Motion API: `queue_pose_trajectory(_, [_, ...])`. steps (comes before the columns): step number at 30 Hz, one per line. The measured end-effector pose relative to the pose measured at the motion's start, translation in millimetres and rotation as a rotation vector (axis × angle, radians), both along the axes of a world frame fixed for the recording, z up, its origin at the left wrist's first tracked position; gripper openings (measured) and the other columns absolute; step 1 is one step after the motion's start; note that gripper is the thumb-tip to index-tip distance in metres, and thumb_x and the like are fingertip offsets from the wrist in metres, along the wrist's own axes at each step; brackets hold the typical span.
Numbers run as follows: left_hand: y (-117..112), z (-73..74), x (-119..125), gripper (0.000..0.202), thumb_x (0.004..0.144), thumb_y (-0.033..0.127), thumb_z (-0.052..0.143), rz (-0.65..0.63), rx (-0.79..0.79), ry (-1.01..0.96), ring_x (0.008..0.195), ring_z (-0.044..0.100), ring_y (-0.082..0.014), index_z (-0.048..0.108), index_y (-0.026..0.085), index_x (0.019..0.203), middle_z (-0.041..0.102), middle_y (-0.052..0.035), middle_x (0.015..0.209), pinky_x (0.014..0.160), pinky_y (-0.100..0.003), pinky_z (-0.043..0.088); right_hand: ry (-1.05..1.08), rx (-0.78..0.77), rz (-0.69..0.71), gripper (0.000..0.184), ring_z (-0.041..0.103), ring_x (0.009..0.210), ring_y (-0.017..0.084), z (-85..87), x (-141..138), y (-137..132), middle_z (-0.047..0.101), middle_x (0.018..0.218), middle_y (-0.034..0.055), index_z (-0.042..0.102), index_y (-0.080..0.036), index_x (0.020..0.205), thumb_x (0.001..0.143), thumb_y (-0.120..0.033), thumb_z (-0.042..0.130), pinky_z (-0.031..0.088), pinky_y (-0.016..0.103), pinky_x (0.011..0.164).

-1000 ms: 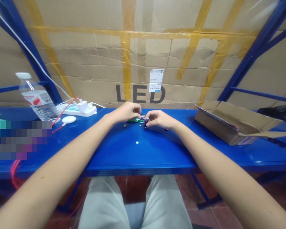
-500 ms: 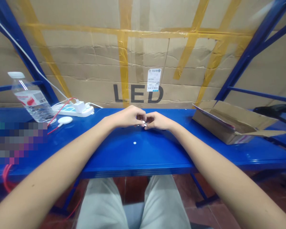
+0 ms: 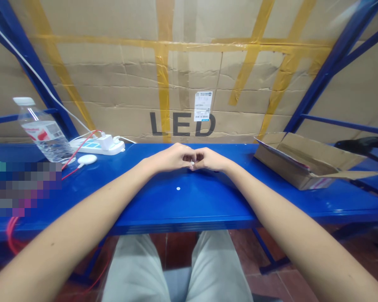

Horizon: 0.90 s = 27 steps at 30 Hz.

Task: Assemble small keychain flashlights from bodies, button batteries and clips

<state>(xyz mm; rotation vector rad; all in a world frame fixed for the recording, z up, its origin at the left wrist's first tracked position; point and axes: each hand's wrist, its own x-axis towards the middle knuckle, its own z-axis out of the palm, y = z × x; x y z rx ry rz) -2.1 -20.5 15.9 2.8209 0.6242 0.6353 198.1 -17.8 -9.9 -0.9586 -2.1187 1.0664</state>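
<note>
My left hand [image 3: 171,157] and my right hand [image 3: 210,160] meet fingertip to fingertip over the middle of the blue table [image 3: 189,201]. Both are closed in a pinch round a tiny silvery-white part [image 3: 192,162] that shows between them. The small coloured pieces that lay behind the hands earlier are hidden by them. A small white dot [image 3: 178,188] lies on the table a little nearer me than the hands.
A water bottle [image 3: 40,131], a white power strip [image 3: 97,145] with red and white cables, and a white round puck [image 3: 87,159] stand at the left. An open cardboard box [image 3: 305,161] lies at the right. A taped cardboard wall marked LED closes the back.
A second ago the hands were slightly apart with green and purple pieces showing between them. They have come together and now cover those pieces, pinching one small part.
</note>
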Motion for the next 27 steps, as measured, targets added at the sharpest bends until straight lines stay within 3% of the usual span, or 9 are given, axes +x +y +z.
queue_pose_trajectory(6, [-2,3.9,-1,0.012,0.079,0.021,0.071,0.027,-0.047,0.012,0.071,0.060,-0.0134,0.072,0.016,0.090,0.068,-0.0020,0.078,0.065,-0.024,0.042,0.016,-0.010,0.018,0.028,0.065,0.085,0.021,-3.9,1,4,0.073,0.087,0.0016,0.070,-0.016,0.085,0.059,-0.023,0.079,0.049,0.034,0.083])
queue_pose_trajectory(12, [2,15.0,-17,0.016,0.083,0.017,0.058,0.180,-0.157,0.147,0.061,0.057,-0.0116,0.072,0.017,0.090,0.068,-0.0005,0.073,0.061,-0.024,0.040,-0.033,-0.001,-0.029,0.025,0.062,0.075,0.017,-5.6,5,8,0.069,0.077,-0.0011,0.067,-0.017,0.080,0.059,-0.022,0.080,0.049,0.031,0.075])
queue_pose_trajectory(20, [15,-5.4,-15,0.020,0.084,0.020,0.058,0.248,-0.204,0.313,0.059,0.059,-0.0137,0.076,0.018,0.092,0.069,-0.0023,0.070,0.061,-0.025,0.040,0.136,-0.129,0.006,0.026,0.068,0.072,0.018,-2.2,9,8,0.071,0.074,0.0014,0.063,-0.018,0.083,0.064,-0.024,0.079,0.053,0.033,0.075])
queue_pose_trajectory(24, [17,-13.0,-11,0.019,0.083,0.024,0.061,0.280,-0.151,0.277,0.067,0.061,-0.0154,0.076,0.017,0.090,0.072,-0.0047,0.079,0.064,-0.025,0.041,0.108,-0.152,0.033,0.028,0.067,0.073,0.017,-5.5,7,9,0.071,0.076,0.0013,0.064,-0.018,0.081,0.059,-0.022,0.082,0.053,0.031,0.074])
queue_pose_trajectory(27, [17,-13.9,-12,0.014,0.079,0.021,0.062,0.313,-0.200,0.231,0.062,0.061,-0.0144,0.073,0.016,0.084,0.070,-0.0037,0.075,0.059,-0.024,0.040,0.059,-0.100,0.047,0.028,0.065,0.075,0.016,-6.2,4,8,0.070,0.078,-0.0005,0.066,-0.018,0.081,0.058,-0.022,0.082,0.051,0.030,0.075])
